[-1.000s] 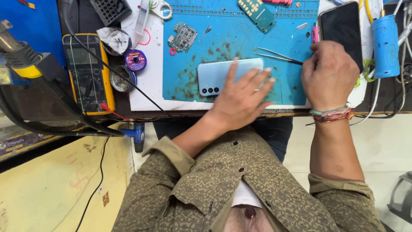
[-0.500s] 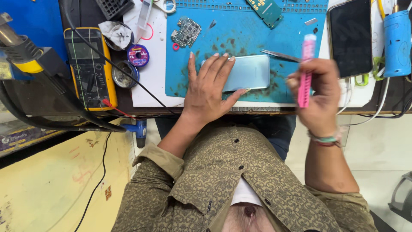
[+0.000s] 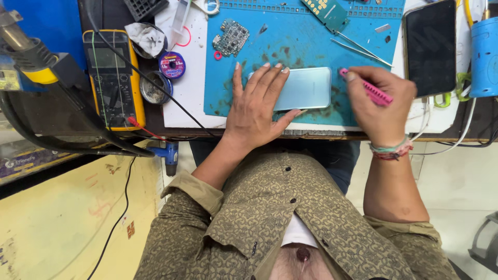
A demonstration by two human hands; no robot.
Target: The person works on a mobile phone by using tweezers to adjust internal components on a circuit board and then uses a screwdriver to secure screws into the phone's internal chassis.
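Seen from above, a person sits at a cluttered repair worktop (image 3: pixel 187 111). The left hand (image 3: pixel 257 106) lies flat with fingers spread, pressing down on the left part of a pale blue phone (image 3: pixel 306 88) that rests back-side up on a blue work mat (image 3: pixel 290 41), near the mat's front edge. The right hand (image 3: pixel 381 103) is curled around a slim pink tool (image 3: pixel 369 89), pinching it between thumb and fingers, with its tip brought up to the phone's right end; whether the tip touches the casing is hard to tell from this angle. The step in hand looks like the start of working at the phone's edge or seam, and the next move would likely call for steady downward pressure from the left hand while the tool tip is set exactly against the edge. Farther out on the mat lie a small green circuit board (image 3: pixel 231 37), a second teal board (image 3: pixel 328 11) and metal tweezers (image 3: pixel 363 49). Right of the mat rests a dark phone (image 3: pixel 431 49) with a blank screen, and beyond it a blue cylinder (image 3: pixel 485 57). To the left sit a round purple-labelled spool (image 3: pixel 172 65), a small round tin (image 3: pixel 153 87), and a yellow-cased multimeter (image 3: pixel 111 78) with black and red leads.
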